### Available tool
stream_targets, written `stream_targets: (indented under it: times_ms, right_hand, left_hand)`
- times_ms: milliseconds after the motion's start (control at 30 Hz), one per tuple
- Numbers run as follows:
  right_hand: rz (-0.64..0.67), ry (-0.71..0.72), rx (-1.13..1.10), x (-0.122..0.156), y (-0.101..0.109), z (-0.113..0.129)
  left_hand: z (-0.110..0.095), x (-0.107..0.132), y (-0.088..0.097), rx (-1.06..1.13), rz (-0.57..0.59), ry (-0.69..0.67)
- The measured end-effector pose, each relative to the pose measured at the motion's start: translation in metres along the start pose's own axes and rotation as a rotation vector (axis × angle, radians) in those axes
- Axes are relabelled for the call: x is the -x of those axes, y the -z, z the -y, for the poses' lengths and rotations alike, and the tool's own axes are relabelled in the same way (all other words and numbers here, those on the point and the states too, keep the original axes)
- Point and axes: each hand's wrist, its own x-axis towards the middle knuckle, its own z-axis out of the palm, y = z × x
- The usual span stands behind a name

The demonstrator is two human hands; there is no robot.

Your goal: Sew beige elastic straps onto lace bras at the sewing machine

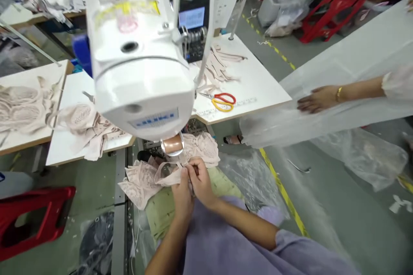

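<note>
Both my hands are close together over my lap, just below the head of a white sewing machine (pixel 145 90). Between their fingers they pinch a strap of a beige bra (pixel 140 182), whose lace cups hang to the left and lie behind the hands. My left hand (pixel 183 191) grips the fabric from below. With thumb and fingers pressed together, my right hand (pixel 201 182) holds the same strap from the right. A loop of the strap stands up left of the fingertips. Under the bra lies a green cloth (pixel 161 212) on my lap.
Scissors (pixel 223 101) with red and yellow handles lie on the white machine table (pixel 254 81), near beige straps (pixel 219 66). More beige bra pieces (pixel 82 120) rest at left. A co-worker's hand (pixel 318 99) touches a plastic-covered surface at right. A red stool (pixel 35 219) stands lower left.
</note>
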Motion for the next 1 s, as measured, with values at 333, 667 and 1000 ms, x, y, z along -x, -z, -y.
stream_targets:
  times_ms: [333, 667, 1000]
  right_hand:
    - [0.442, 0.166, 0.264, -0.035, 0.061, 0.027]
    - [0.771, 0.071, 0.397, -0.050, 0.085, 0.053]
    - [-0.220, 0.311, 0.228, -0.079, 0.133, 0.062]
  left_hand:
    - [-0.055, -0.013, 0.025, -0.418, 0.390, 0.047]
    - [-0.084, -0.012, 0.033, -0.414, 0.570, 0.286]
    - [-0.061, -0.025, 0.052, -0.021, 0.271, 0.280]
